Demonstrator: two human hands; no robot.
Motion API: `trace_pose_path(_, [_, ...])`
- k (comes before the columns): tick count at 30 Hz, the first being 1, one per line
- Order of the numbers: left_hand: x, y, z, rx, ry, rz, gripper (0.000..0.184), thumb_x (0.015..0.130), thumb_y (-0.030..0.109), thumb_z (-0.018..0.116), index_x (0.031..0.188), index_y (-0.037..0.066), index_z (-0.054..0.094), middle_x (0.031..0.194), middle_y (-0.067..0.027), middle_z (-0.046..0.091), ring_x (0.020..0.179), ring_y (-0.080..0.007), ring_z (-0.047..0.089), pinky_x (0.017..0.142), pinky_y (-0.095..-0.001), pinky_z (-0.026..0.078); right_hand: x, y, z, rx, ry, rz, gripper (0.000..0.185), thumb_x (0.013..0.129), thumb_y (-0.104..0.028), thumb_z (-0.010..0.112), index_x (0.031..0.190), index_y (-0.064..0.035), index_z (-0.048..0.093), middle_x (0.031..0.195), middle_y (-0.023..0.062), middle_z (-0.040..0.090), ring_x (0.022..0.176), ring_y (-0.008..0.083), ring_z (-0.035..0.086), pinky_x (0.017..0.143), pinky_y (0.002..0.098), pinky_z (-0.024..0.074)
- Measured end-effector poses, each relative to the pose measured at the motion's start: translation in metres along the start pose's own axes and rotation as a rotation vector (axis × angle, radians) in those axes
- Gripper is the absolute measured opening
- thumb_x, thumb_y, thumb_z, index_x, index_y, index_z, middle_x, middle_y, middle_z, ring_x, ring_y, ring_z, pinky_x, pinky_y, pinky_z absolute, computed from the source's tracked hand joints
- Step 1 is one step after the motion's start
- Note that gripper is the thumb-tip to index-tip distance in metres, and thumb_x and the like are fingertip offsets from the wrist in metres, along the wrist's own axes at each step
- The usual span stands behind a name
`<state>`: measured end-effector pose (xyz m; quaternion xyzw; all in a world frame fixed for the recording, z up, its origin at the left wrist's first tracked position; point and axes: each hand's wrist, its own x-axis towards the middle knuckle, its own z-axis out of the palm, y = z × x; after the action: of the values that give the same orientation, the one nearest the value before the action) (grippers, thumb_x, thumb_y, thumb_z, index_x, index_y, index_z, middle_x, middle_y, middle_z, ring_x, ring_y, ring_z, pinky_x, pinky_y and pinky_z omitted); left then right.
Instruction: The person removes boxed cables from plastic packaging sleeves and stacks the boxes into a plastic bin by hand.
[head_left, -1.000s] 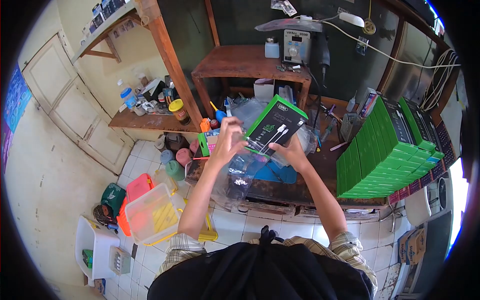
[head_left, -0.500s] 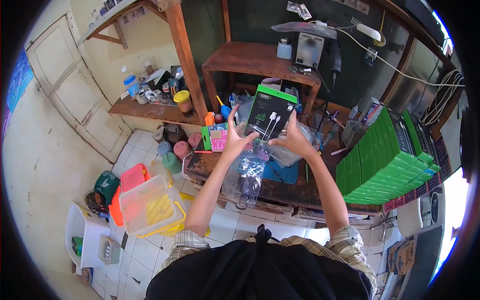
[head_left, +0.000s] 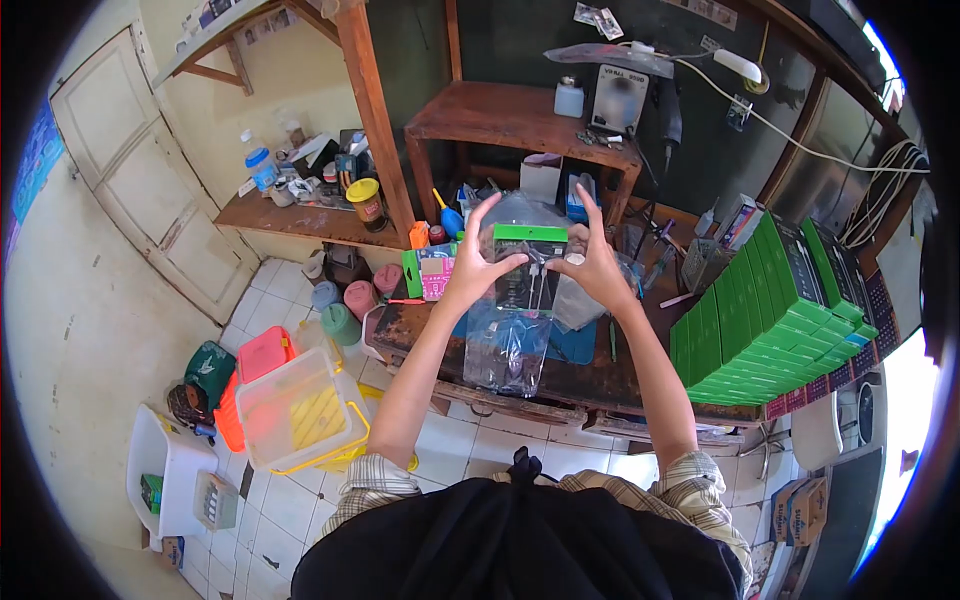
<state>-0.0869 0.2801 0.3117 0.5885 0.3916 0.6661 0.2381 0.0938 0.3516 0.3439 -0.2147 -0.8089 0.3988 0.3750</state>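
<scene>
A black box with a green top edge (head_left: 530,233) and a white cable pictured on its front is between my hands at the workbench. Clear film from a plastic bag (head_left: 508,350) covers the box's lower part and hangs over the bench's front edge. My left hand (head_left: 474,268) is at the box's left side, thumb pressed on the film and forefinger pointing up. Mirroring it on the right, my right hand (head_left: 598,270) has its thumb on the film and its fingers raised. Its other fingers are partly hidden. More clear plastic (head_left: 575,305) lies beside the box.
Stacked green boxes (head_left: 745,330) stand on the bench's right side. A pink-and-green package (head_left: 437,278) lies left of my hands. Behind are a small wooden shelf (head_left: 500,110) and a soldering station (head_left: 620,98). Clear bins (head_left: 300,420) sit on the floor at left.
The box has moved down and tilted back, so its front looks shorter and more film covers it. The hanging bag has shifted slightly right and up. My fingers have spread upward.
</scene>
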Motion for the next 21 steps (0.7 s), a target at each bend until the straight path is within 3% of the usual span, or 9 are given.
trace_pose_path(5, [-0.002, -0.002, 0.004, 0.007, -0.016, -0.036, 0.083, 0.068, 0.004, 0.074, 0.134, 0.011, 0.025, 0.104, -0.0095, 0.056, 0.098, -0.0165, 0.055, 0.087, -0.0291, 0.042, -0.004, 0.015, 0.005, 0.068, 0.062, -0.056, 0.088, 0.068, 0.005, 0.070, 0.138, -0.0119, 0.018, 0.089, 0.0081, 0.058, 0.089, 0.0161, 0.057, 0.081, 0.0296, 0.0458])
trace_pose_path(8, [-0.005, -0.017, 0.007, -0.116, 0.007, -0.024, 0.070, 0.071, 0.004, 0.071, 0.129, 0.009, 0.033, 0.098, -0.0086, 0.059, 0.093, -0.0145, 0.057, 0.082, -0.0269, 0.044, -0.006, 0.033, 0.011, 0.241, 0.099, -0.008, 0.078, 0.069, 0.002, 0.070, 0.134, -0.0099, 0.027, 0.086, 0.0071, 0.058, 0.085, 0.0145, 0.057, 0.079, 0.0281, 0.0459])
trace_pose_path(10, [-0.012, -0.035, 0.010, -0.167, 0.108, -0.145, 0.058, 0.074, 0.006, 0.070, 0.123, 0.007, 0.039, 0.090, -0.0064, 0.062, 0.085, -0.0116, 0.059, 0.074, -0.0232, 0.046, -0.008, 0.053, 0.018, 0.362, 0.116, 0.070, 0.074, 0.069, 0.000, 0.071, 0.132, -0.0100, 0.032, 0.085, 0.0070, 0.058, 0.083, 0.0144, 0.057, 0.080, 0.0286, 0.0459])
trace_pose_path(11, [-0.017, -0.039, 0.013, -0.174, 0.136, -0.199, 0.046, 0.077, 0.007, 0.067, 0.117, 0.006, 0.045, 0.088, -0.0040, 0.063, 0.080, -0.0097, 0.060, 0.064, -0.0191, 0.046, -0.010, 0.066, 0.022, 0.370, 0.129, 0.078, 0.071, 0.070, 0.000, 0.070, 0.130, -0.0086, 0.033, 0.085, 0.0062, 0.058, 0.084, 0.0133, 0.057, 0.079, 0.0272, 0.0458])
trace_pose_path(14, [-0.020, -0.044, 0.020, -0.147, 0.178, -0.197, 0.043, 0.077, 0.008, 0.066, 0.115, 0.006, 0.046, 0.089, -0.0032, 0.063, 0.079, -0.0088, 0.060, 0.059, -0.0175, 0.044, -0.014, 0.071, 0.025, 0.413, 0.184, 0.101, 0.065, 0.072, -0.001, 0.069, 0.128, -0.0062, 0.036, 0.087, 0.0054, 0.059, 0.086, 0.0125, 0.056, 0.077, 0.0251, 0.0454])
trace_pose_path(18, [-0.012, -0.036, 0.020, -0.154, 0.169, -0.224, 0.043, 0.077, 0.007, 0.066, 0.116, 0.007, 0.046, 0.087, -0.0028, 0.064, 0.078, -0.0079, 0.060, 0.058, -0.0167, 0.043, -0.017, 0.056, 0.031, 0.509, 0.253, 0.070, 0.058, 0.074, -0.005, 0.069, 0.124, -0.0043, 0.040, 0.091, 0.0065, 0.060, 0.088, 0.0135, 0.056, 0.075, 0.0251, 0.0448])
trace_pose_path(19, [-0.011, -0.035, 0.016, -0.152, 0.112, -0.259, 0.049, 0.076, 0.007, 0.067, 0.120, 0.007, 0.043, 0.098, -0.0064, 0.062, 0.090, -0.0116, 0.058, 0.070, -0.0212, 0.046, -0.021, 0.060, 0.033, 0.511, 0.247, 0.076, 0.058, 0.074, -0.005, 0.069, 0.124, -0.0043, 0.040, 0.091, 0.0065, 0.060, 0.088, 0.0135, 0.056, 0.075, 0.0251, 0.0448])
trace_pose_path(21, [-0.020, -0.036, 0.017, -0.186, 0.146, -0.216, 0.050, 0.075, 0.008, 0.068, 0.119, 0.006, 0.044, 0.100, -0.0067, 0.060, 0.092, -0.0115, 0.057, 0.074, -0.0219, 0.044, -0.033, 0.074, 0.037, 0.436, 0.092, 0.358, 0.048, 0.075, -0.008, 0.068, 0.118, -0.0035, 0.047, 0.095, 0.0078, 0.060, 0.089, 0.0134, 0.056, 0.078, 0.0262, 0.0444])
